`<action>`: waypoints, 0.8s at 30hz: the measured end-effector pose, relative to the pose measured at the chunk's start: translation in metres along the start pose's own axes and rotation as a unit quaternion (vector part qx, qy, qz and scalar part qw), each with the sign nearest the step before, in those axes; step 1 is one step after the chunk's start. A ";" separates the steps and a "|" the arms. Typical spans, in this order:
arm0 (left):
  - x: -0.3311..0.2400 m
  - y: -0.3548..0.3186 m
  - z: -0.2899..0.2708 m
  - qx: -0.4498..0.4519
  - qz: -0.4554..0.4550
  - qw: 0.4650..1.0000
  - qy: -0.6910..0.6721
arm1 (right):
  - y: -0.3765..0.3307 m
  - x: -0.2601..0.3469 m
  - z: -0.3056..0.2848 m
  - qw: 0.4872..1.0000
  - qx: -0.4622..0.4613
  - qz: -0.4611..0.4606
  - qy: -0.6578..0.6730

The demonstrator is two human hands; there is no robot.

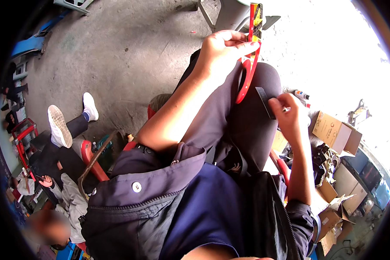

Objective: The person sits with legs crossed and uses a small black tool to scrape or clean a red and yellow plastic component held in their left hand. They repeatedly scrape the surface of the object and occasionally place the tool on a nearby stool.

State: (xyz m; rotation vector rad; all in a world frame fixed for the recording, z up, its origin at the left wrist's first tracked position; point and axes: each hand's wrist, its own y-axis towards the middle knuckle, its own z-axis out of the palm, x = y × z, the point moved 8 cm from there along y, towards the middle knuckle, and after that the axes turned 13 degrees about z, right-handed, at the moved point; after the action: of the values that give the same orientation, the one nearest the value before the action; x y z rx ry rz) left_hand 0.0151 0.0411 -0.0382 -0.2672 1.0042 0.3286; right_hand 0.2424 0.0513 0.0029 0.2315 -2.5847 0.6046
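Note:
My left hand (pixel 217 51) pinches a red tool (pixel 247 81) with a curved handle, held out over my knees. Its upper part (pixel 256 19) has a red edge and a yellow-and-black patterned face; I cannot make out its exact kind. Thumb and fingers close around it where the curve meets the straight part. Between the thumb and fingers of my right hand (pixel 291 116) is a thin dark flat strip (pixel 264 102), tilted over my right thigh. The strip and the red tool are apart.
A grey plastic stool (pixel 232 16) stands on the concrete floor (pixel 130 41) ahead. Open cardboard boxes (pixel 329 130) and assorted parts lie to my right. Another person, in white shoes (pixel 60 125), sits to my left beside a red chair arm (pixel 93 160).

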 end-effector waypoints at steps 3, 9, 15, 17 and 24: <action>-0.002 0.003 0.000 -0.005 0.016 0.999 0.030 | -0.008 -0.007 0.012 0.999 0.032 0.031 -0.020; -0.013 -0.002 0.000 0.003 -0.002 0.997 0.072 | -0.014 0.010 -0.012 0.998 -0.010 -0.052 0.026; -0.022 -0.004 0.004 0.053 0.044 0.990 0.120 | -0.043 0.092 -0.062 0.886 -0.228 -0.385 -0.120; -0.028 -0.008 0.008 0.062 0.068 0.988 0.121 | -0.047 0.121 -0.062 0.841 -0.195 -0.470 -0.186; -0.043 -0.015 0.022 0.098 0.139 0.960 0.221 | -0.049 0.154 -0.057 0.783 -0.127 -0.553 -0.257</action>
State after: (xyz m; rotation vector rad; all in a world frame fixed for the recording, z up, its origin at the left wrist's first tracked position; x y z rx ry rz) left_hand 0.0166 0.0291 0.0113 -0.0143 1.5135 0.4318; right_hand 0.1440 0.0250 0.1403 1.8408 -2.3392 -0.2985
